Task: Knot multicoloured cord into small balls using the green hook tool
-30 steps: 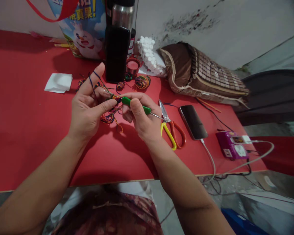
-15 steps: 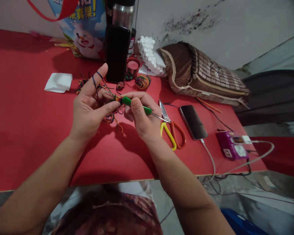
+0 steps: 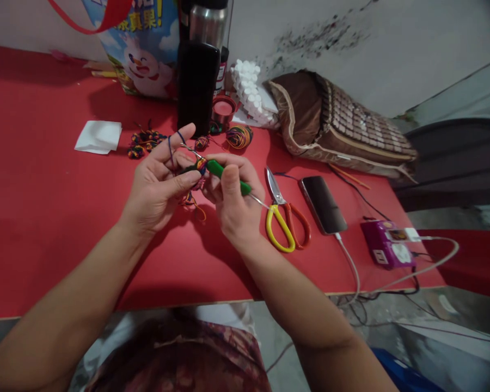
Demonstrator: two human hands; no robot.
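Observation:
My right hand (image 3: 237, 196) grips a crochet hook (image 3: 218, 170) by its green handle; the metal tip points up and left toward the yarn on my left index finger. Between the thumb and fingers of my left hand (image 3: 155, 182), a small multicoloured crochet piece (image 3: 201, 165) is pinched. Dark blue yarn (image 3: 170, 149) loops round the raised left index finger. Loose yarn (image 3: 194, 204) hangs under the hands. Behind them lie a multicoloured yarn ball (image 3: 239, 136), a smaller yarn ball (image 3: 201, 142) and a bunch of knotted yarn pieces (image 3: 141, 142).
Scissors (image 3: 281, 212) and a charging phone (image 3: 322, 204) lie to the right on the red table (image 3: 57, 228). A black upright phone (image 3: 198, 87), a printed bag (image 3: 147, 60) and a brown cushion (image 3: 335, 120) stand at the back. White paper (image 3: 98, 136) lies left; a purple power box (image 3: 386, 245) sits far right.
My left hand has moved slightly right and its index finger has lowered. The crochet hook has tilted, and its metal tip now shows by the blue yarn.

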